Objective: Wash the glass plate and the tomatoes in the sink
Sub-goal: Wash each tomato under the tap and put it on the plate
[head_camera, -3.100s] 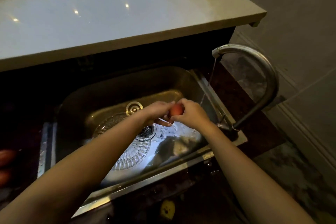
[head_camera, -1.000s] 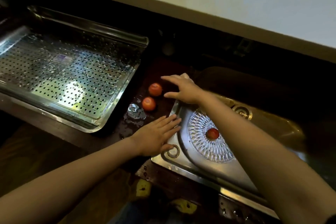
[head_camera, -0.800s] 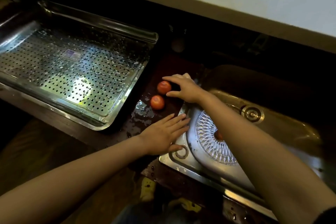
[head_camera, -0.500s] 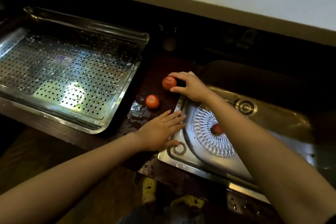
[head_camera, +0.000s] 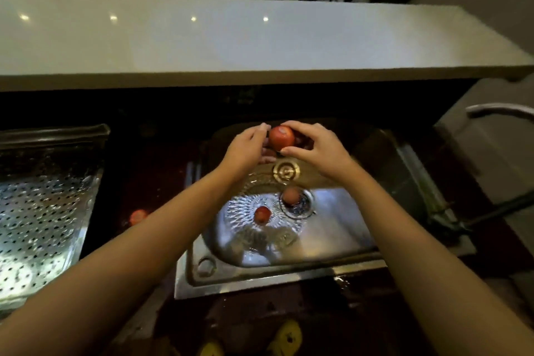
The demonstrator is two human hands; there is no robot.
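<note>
Both hands hold one tomato above the sink.

The steel sink holds the glass plate on its bottom. The left hand and right hand close around the held tomato, at 12 o'clock from the plate. A second tomato lies on the plate, a third tomato on the drain at its 2 o'clock, and a fourth tomato on the dark counter at 9 o'clock.

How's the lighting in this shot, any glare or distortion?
Head view: dim overall; four ceiling-light spots glare on the white stone counter; bright reflections on the steel sink floor and perforated metal tray; wide-angle bending at edges; dark countertop nearly black.
</note>
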